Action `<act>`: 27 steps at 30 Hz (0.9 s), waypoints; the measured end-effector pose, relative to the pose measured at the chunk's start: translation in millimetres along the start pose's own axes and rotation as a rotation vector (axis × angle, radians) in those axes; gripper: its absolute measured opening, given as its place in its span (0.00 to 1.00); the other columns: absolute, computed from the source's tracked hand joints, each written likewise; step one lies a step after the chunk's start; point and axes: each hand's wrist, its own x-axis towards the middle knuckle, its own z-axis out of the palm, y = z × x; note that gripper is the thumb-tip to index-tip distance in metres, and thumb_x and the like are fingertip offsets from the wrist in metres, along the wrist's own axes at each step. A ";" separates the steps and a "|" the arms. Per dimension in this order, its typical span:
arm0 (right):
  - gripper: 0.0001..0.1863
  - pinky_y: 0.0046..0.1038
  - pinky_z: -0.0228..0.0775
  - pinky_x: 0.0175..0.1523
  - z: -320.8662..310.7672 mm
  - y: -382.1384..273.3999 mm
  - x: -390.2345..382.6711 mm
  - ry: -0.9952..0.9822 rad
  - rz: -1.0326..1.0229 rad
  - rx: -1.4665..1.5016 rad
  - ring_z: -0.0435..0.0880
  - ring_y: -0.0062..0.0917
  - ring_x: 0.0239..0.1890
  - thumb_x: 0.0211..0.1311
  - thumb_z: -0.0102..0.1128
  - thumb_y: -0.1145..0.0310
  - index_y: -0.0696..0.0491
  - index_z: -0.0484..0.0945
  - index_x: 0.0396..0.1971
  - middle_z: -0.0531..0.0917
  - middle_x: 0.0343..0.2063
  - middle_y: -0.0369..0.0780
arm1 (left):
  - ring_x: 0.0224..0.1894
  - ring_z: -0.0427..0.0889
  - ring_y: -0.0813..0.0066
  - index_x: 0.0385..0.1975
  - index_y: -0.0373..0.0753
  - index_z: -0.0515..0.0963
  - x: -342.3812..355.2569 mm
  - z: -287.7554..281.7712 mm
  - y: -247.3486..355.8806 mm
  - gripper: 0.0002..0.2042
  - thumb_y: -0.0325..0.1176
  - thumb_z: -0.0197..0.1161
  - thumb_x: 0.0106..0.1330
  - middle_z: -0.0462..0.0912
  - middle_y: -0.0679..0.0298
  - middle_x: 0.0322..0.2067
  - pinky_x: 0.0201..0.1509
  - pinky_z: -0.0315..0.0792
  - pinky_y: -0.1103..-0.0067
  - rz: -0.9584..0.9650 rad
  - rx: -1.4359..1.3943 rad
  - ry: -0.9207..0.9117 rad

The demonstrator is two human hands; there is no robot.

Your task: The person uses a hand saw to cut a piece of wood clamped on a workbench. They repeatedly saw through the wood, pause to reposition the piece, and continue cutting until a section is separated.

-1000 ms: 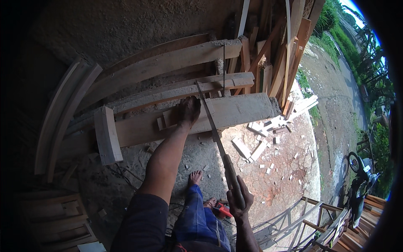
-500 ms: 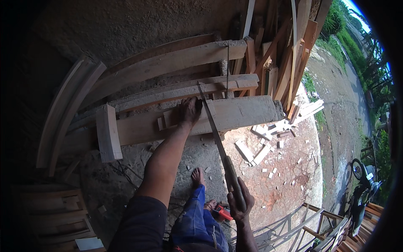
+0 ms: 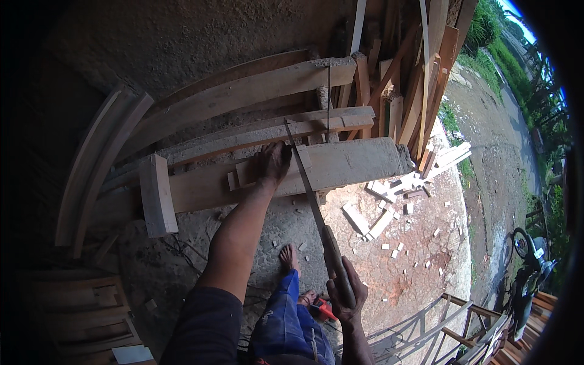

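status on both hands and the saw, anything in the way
Right hand gripping handsaw. Left hand on short wood piece atop wide plank. Saw lies across that piece; left hand close beside it, no other obstruction seen.

Dark sleeve [image 3: 207, 322], blue trousers [image 3: 283, 331]

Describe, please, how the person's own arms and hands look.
The left sleeve is dark, stopping above the bare left forearm. The visible right forearm is bare. Neither the left hand nor the right hand wears a glove.
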 end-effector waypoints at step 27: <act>0.30 0.27 0.75 0.53 37.9 -2.3 54.4 0.025 -0.070 0.021 0.84 0.24 0.49 0.61 0.67 0.71 0.55 0.70 0.64 0.84 0.50 0.46 | 0.44 0.80 0.50 0.31 0.40 0.77 6.4 15.7 -18.1 0.10 0.40 0.55 0.67 0.82 0.53 0.35 0.46 0.71 0.55 0.105 0.026 0.041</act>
